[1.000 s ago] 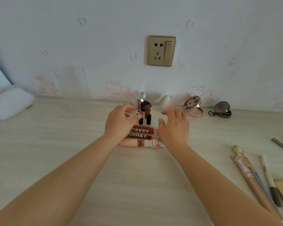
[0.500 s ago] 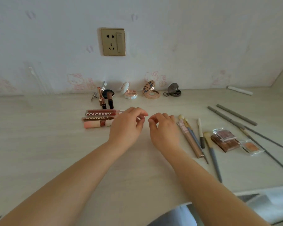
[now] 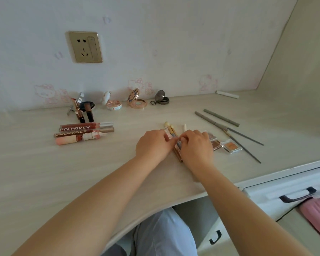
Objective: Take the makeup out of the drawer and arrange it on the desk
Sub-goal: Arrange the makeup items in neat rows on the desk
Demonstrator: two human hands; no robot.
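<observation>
Brushes, tips toward wall

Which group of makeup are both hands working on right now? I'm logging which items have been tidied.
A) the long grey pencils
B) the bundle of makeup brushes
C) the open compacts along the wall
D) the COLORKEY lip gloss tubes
B: the left hand and the right hand meet over the makeup brushes, fingers curled on them, while the lip gloss tubes, compacts and grey pencils lie untouched.
</observation>
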